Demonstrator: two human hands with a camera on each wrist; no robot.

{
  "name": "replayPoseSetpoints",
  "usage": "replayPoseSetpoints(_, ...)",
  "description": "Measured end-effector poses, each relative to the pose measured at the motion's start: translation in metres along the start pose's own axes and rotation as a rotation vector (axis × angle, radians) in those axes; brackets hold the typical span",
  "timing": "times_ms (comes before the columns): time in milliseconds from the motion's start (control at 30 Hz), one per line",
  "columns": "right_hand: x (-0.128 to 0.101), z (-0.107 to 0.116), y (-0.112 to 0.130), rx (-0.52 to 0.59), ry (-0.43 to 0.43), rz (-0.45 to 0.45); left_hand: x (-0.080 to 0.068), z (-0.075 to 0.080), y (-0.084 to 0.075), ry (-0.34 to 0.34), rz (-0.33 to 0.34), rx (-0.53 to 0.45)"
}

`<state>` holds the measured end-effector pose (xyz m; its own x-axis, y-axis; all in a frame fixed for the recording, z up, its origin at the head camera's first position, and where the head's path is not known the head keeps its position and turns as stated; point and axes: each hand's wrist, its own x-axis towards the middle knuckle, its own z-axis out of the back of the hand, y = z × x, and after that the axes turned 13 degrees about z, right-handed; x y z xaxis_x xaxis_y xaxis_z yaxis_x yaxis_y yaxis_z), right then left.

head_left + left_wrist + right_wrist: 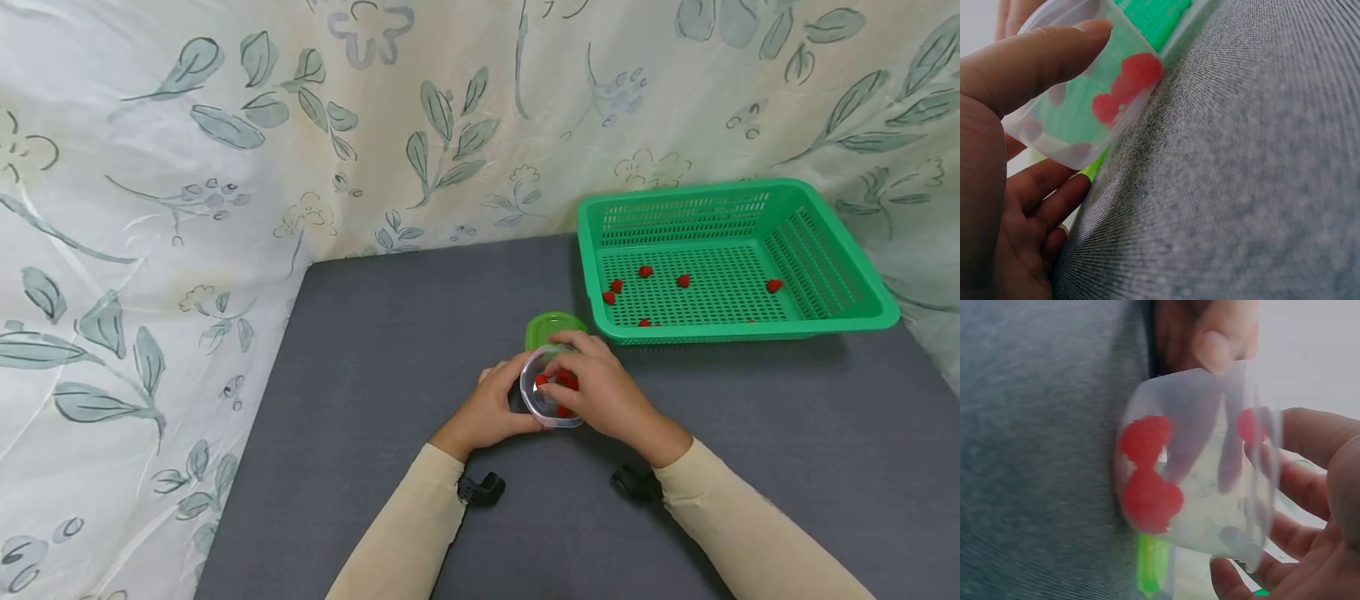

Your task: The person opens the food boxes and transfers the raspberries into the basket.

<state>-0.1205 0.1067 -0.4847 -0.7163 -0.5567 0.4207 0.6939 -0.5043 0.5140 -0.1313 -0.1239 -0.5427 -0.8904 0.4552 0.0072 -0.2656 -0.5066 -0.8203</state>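
A clear plastic cup (534, 406) stands on the grey table, several red raspberries (1150, 503) at its bottom. Around its left side my left hand (491, 407) grips it, the thumb (1054, 62) on the near wall and fingers on the far side. My right hand (603, 390) reaches into the cup's mouth from the right. Between its fingertips it pinches one raspberry (1251, 426), just inside the rim; the same berry shows red in the head view. A green lid (546, 328) lies just behind the cup, partly hidden by the right hand.
A green plastic basket (750, 335) stands at the back right, with several raspberries (683, 281) scattered on its floor. The grey table (390, 350) meets a leaf-patterned curtain (450, 167) at the back and left. Black straps (482, 489) sit at both wrists.
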Motion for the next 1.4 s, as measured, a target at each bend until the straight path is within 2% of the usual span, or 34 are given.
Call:
replayPoseSetpoints(133, 0.002, 0.006, 0.003, 0.009, -0.049, 0.026, 0.000, 0.000, -0.001, -0.001, -0.004, -0.003)
replayPoseSetpoints(600, 0.003, 0.039, 0.006, 0.132, -0.196, 0.028, -0.001, -0.002, -0.002, -0.012, 0.008, 0.006)
replayPoseSetpoints(800, 0.003, 0.052, 0.000, 0.093, -0.254, 0.044, -0.001, -0.003, -0.002, -0.017, -0.003, 0.008)
replayPoseSetpoints(1067, -0.001, 0.062, -0.014, 0.074, -0.320, 0.009, -0.002, -0.004, -0.003, -0.019, 0.006, 0.018)
replayPoseSetpoints(1300, -0.001, 0.070, -0.026, 0.017, -0.318, -0.009, -0.002, -0.004, -0.002, -0.031, -0.009, 0.016)
replayPoseSetpoints(1400, -0.003, 0.075, -0.033, -0.050, -0.288, -0.048, -0.001, -0.005, -0.002, -0.030, -0.007, 0.016)
